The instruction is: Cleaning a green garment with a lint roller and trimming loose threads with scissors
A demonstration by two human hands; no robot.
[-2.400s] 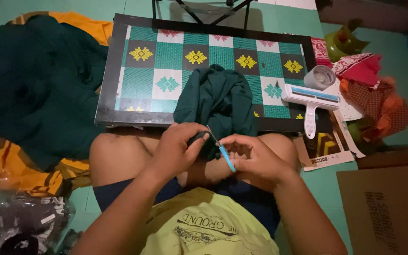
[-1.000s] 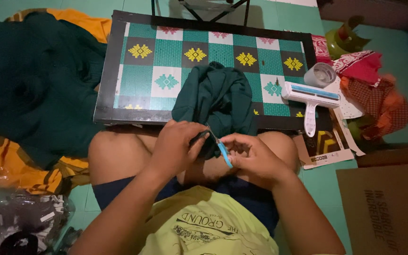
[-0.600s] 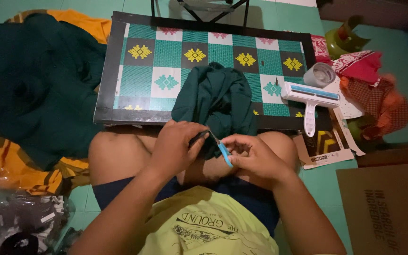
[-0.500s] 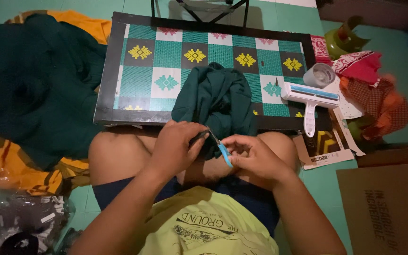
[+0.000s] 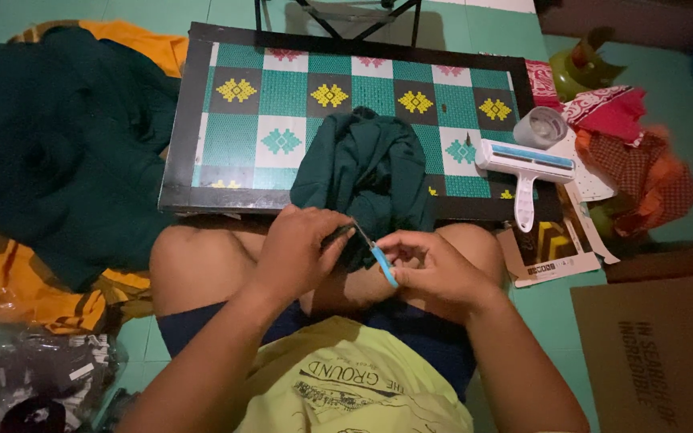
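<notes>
Both hands are working at the low checkered desk's (image 5: 202, 128) near edge: left hand (image 5: 302, 252) fingers pinching dark green cloth (image 5: 370, 172), right hand (image 5: 435, 269) fingers gripping a small blue-handled cutter (image 5: 382, 265), its tip hiding in folds.

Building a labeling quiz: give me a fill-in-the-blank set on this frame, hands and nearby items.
1. The right hand holds a small tool with a ____ handle.
2. The left hand grips the dark ____ cloth.
3. That cloth lies partly on a low checkered ____.
4. The white lint roller lies at the table's ____ end.

Missing words: blue; green; table; right
</notes>
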